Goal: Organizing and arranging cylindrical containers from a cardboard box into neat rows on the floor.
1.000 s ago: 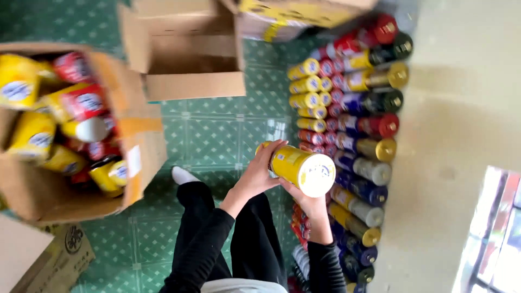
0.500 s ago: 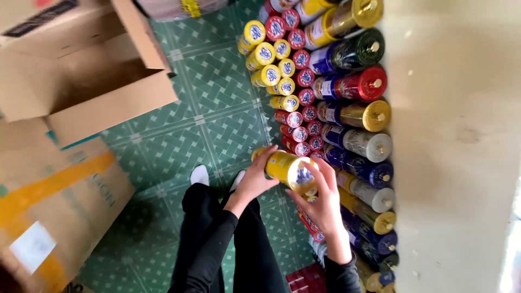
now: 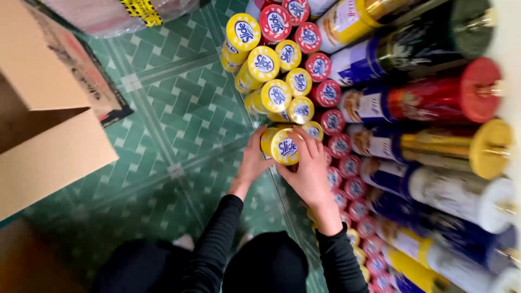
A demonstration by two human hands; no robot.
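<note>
Both hands clasp one yellow can [image 3: 282,145], left hand [image 3: 254,157] cupping its side, right hand [image 3: 310,168] wrapped round it, steadying it at the floor-side edge of the stacked cans [image 3: 304,81]

Yellow and red round canisters [image 3: 282,81] stacked right; brown cardboard box [image 3: 49,135] left.

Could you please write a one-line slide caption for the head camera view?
Both hands, left and right, hold a yellow cylindrical canister with a yellow lid beside stacked yellow and red canisters on a green patterned tile floor.
</note>
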